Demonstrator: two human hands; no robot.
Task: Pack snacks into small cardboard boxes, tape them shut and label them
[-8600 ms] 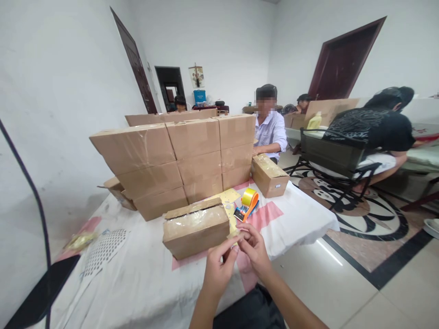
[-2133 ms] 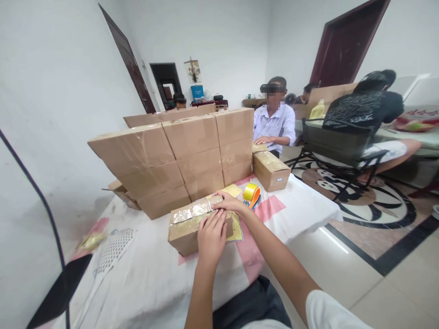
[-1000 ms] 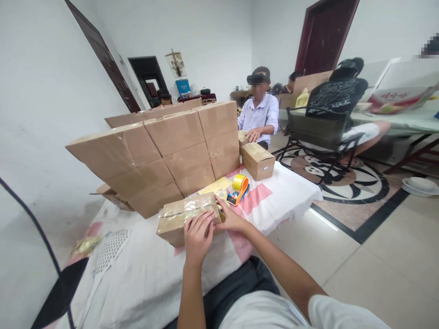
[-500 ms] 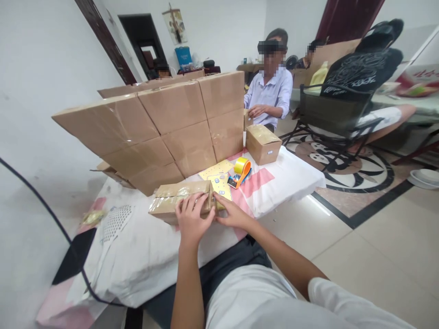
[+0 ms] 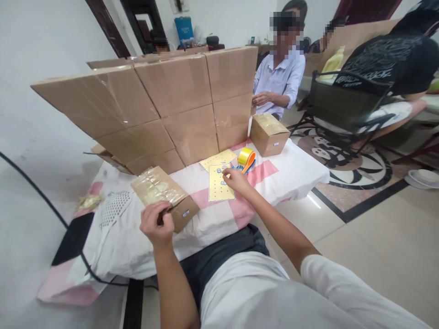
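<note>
A small taped cardboard box (image 5: 161, 195) lies turned at an angle on the white and pink table cover (image 5: 274, 180). My left hand (image 5: 157, 225) grips its near corner with curled fingers. A small white label shows on the box's end face. My right hand (image 5: 234, 179) reaches forward to a yellow sticker sheet (image 5: 219, 188), its fingertips pinched at the sheet's top edge. A second yellow sheet (image 5: 216, 160) lies just behind it. A tape dispenser with a yellow roll (image 5: 246, 158) rests to the right of the sheets.
A wall of stacked sealed cartons (image 5: 161, 105) stands behind the sheets. Another small box (image 5: 269, 134) sits at the table's far right. A person in a light shirt (image 5: 279, 77) sits beyond; another sits in a dark chair (image 5: 343, 103). A black cable (image 5: 34, 189) crosses left.
The box has been swung left and turned, with my left hand now holding its near corner. My right hand left the box and moved to the yellow sticker sheet. The view tilted downward.
</note>
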